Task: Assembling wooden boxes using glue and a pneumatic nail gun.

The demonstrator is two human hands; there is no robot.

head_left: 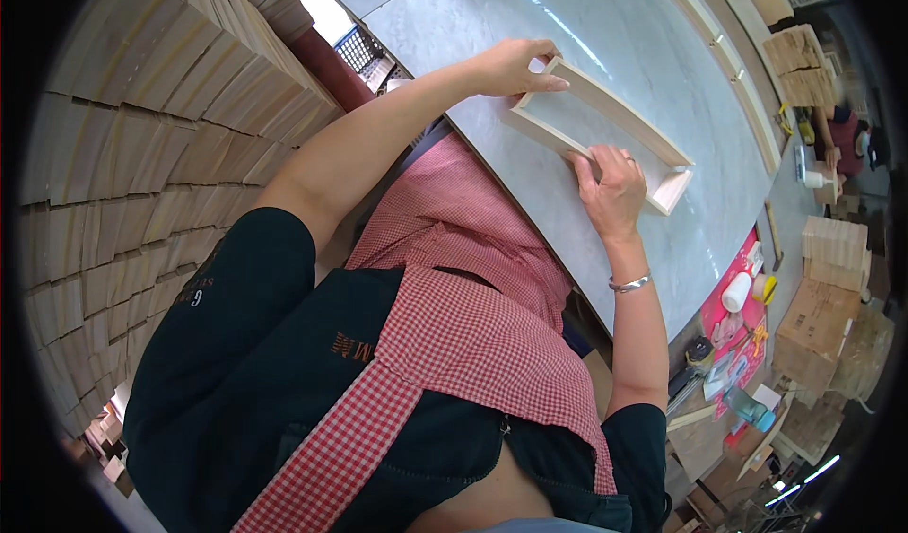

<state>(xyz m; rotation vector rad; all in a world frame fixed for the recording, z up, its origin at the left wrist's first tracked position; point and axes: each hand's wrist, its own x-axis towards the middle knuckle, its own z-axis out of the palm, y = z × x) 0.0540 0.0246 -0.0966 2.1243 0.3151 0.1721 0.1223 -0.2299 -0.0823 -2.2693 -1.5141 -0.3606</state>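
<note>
A long, narrow frame of pale wood (624,117) lies slantwise over the grey marbled tabletop (473,36), whose surface shows through its middle. At its left end, my left hand (518,68) is closed on the corner, thumb along the short side and fingers curled behind the far corner. My right hand (615,191), with a silver bangle at the wrist, grips the near long side, its thumb and fingers closed over the edge. That hand hides part of the near side. Whether the frame rests fully on the table, I cannot tell.
Tall stacks of wooden boards (180,145) rise on my left. Long pale wood strips (724,55) lie along the table's far right edge. A white bottle (737,292) and a roll of tape (764,289) are at the right, near a cardboard box (811,330). Another person (845,140) works at far right.
</note>
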